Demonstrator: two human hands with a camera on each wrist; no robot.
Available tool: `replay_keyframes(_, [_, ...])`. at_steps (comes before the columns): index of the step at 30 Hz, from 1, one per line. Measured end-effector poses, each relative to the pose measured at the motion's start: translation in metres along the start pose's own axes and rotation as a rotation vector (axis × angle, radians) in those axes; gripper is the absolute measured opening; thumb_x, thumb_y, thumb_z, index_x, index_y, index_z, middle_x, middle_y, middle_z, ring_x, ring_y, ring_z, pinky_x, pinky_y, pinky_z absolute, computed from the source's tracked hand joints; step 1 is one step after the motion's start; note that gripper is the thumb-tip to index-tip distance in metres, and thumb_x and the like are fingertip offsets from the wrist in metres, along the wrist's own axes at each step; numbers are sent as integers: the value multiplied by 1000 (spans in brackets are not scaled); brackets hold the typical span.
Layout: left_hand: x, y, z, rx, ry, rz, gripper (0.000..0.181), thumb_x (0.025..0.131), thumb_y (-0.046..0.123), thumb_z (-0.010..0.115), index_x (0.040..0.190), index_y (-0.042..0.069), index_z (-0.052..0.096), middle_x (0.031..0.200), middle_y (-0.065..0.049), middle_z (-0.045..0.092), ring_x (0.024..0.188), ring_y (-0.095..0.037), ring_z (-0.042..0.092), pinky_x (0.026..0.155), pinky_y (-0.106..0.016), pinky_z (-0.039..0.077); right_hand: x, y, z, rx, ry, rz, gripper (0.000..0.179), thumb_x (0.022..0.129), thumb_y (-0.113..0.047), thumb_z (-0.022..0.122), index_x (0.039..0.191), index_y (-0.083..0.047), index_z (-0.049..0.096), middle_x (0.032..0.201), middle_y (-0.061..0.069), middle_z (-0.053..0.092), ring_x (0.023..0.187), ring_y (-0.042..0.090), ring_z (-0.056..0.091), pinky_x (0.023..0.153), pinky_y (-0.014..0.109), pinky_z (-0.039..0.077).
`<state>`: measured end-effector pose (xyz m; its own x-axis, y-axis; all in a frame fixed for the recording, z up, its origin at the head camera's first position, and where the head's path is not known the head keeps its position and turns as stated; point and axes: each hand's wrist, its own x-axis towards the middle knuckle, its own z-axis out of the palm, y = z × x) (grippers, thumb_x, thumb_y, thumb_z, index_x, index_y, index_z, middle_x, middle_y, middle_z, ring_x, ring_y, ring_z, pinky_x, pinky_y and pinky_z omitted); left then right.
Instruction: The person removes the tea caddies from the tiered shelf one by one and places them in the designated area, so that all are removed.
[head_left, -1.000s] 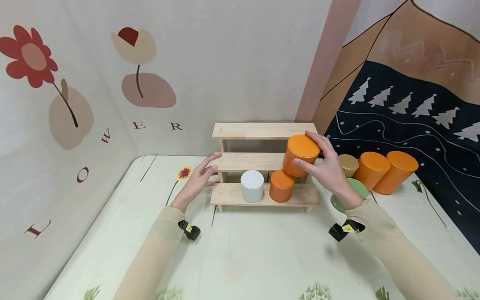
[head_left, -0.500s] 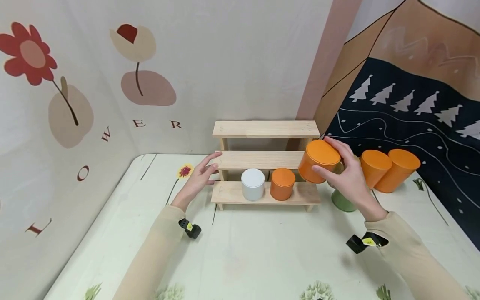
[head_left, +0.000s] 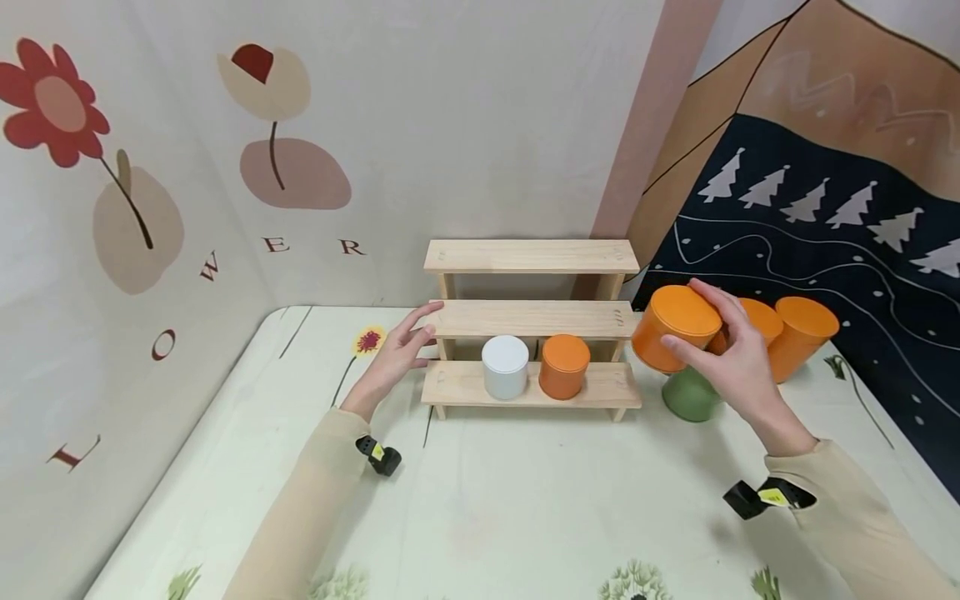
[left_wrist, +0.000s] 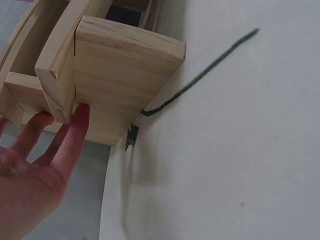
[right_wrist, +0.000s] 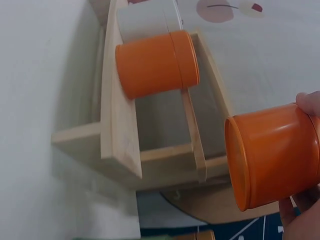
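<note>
In the head view my right hand (head_left: 737, 368) holds a large orange lidded tin (head_left: 678, 327) up beside the right end of a three-tier wooden shelf (head_left: 528, 318). Its thumb is at the front of the tin, the fingers behind the lid. From the right wrist this orange tin (right_wrist: 277, 155) shows its base tilted toward the shelf. My left hand (head_left: 390, 358) touches the shelf's left end at the middle tier; in the left wrist view its fingers (left_wrist: 72, 142) reach against the board's end. On the bottom tier stand a white tin (head_left: 505, 367) and a smaller orange tin (head_left: 564, 367).
Right of the shelf, a green tin (head_left: 690, 395) stands on the pale cloth, partly under the held tin. Two more orange tins, one partly covered (head_left: 761, 318) and one farther right (head_left: 804, 337), stand behind my right hand. A printed cloth wall (head_left: 480, 125) rises behind the shelf.
My right hand has carried the large orange tin to the right and slightly down, from over the shelf to beyond its right end. My left hand has stayed at the shelf's left end.
</note>
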<state>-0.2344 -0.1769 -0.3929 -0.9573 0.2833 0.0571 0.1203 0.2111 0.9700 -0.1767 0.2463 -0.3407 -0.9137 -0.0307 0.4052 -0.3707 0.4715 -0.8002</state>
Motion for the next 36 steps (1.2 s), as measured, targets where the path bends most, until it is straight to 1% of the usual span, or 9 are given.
replay_keyframes(5, [0, 0, 0, 3, 0, 0, 47, 105, 24, 42, 150, 13, 34, 155, -16, 25, 127, -46, 42, 93, -62, 42, -6, 8, -10, -25, 22, 26, 73, 88, -6, 71, 150, -16, 36, 143, 12, 34, 115, 6, 43, 90, 7, 37])
replay_keyframes(9, [0, 1, -1, 2, 1, -5, 47, 105, 24, 42, 150, 14, 34, 155, -15, 25, 127, -45, 42, 93, -61, 42, -12, 13, -18, -29, 40, 52, 72, 88, -6, 70, 150, -17, 36, 142, 8, 34, 113, 5, 42, 91, 7, 36])
replay_keyframes(12, [0, 1, -1, -8, -2, -4, 47, 105, 23, 42, 151, 14, 34, 155, -15, 24, 127, -45, 42, 93, -62, 41, -17, 18, -24, -33, 56, 64, 71, 89, -6, 69, 150, -18, 36, 142, 7, 34, 113, 4, 42, 92, 6, 35])
replay_keyframes(15, [1, 1, -1, -15, -5, -2, 47, 105, 23, 42, 151, 14, 34, 155, -15, 23, 127, -45, 41, 94, -63, 40, -22, 24, -31, -46, 72, 84, 70, 90, -8, 68, 151, -20, 35, 145, 10, 32, 115, 3, 41, 92, 5, 33])
replay_keyframes(20, [1, 1, -1, -5, -4, -10, 47, 105, 24, 42, 151, 14, 34, 156, -14, 24, 127, -44, 42, 93, -62, 41, -28, 33, -40, -85, 97, 130, 71, 91, -11, 68, 152, -20, 32, 148, 11, 28, 118, 6, 39, 90, 2, 31])
replay_keyframes(26, [0, 0, -1, -11, -4, -11, 47, 105, 24, 43, 151, 14, 34, 156, -14, 23, 127, -45, 41, 93, -62, 41, -36, 41, -49, -98, 135, 149, 69, 91, -9, 67, 152, -16, 33, 150, 8, 29, 125, 10, 36, 94, 3, 27])
replay_keyframes(29, [0, 0, -1, -14, -6, -8, 47, 105, 24, 43, 150, 14, 34, 156, -13, 23, 128, -45, 41, 93, -62, 41, -39, 44, -56, -101, 141, 178, 68, 92, -10, 66, 152, -17, 33, 149, 7, 29, 125, 8, 34, 95, 2, 25])
replay_keyframes(32, [0, 1, -1, -15, -4, -11, 47, 105, 24, 43, 151, 14, 34, 156, -13, 23, 128, -45, 41, 94, -62, 41, -41, 47, -62, -110, 141, 204, 68, 93, -12, 65, 152, -20, 33, 149, 6, 28, 121, 2, 32, 94, 1, 24])
replay_keyframes(36, [0, 1, 0, -18, 1, -16, 47, 105, 24, 43, 150, 14, 34, 156, -13, 24, 127, -44, 41, 94, -63, 40, -44, 50, -69, -135, 150, 207, 68, 93, -13, 66, 152, -21, 33, 147, 5, 29, 114, -3, 32, 91, 0, 25])
